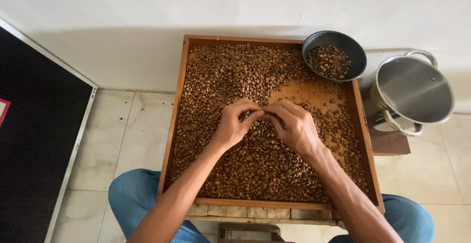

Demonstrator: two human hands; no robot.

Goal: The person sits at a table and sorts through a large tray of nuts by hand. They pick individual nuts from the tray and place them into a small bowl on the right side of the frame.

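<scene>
Brown coffee beans (255, 164) cover most of the wooden tray (172, 125) at frame centre, with a bare patch toward the upper right. The left hand (234, 125) and right hand (294, 125) meet mid-tray, fingertips drawn together in a pinch over the beans. The beans look small, hard, light and prone to rolling; best taken singly between thumb and forefinger. Whether either pinch encloses a bean cannot be told. A dark bowl (358, 56) holds more beans; the steel pot's (414, 91) contents are hidden.
</scene>
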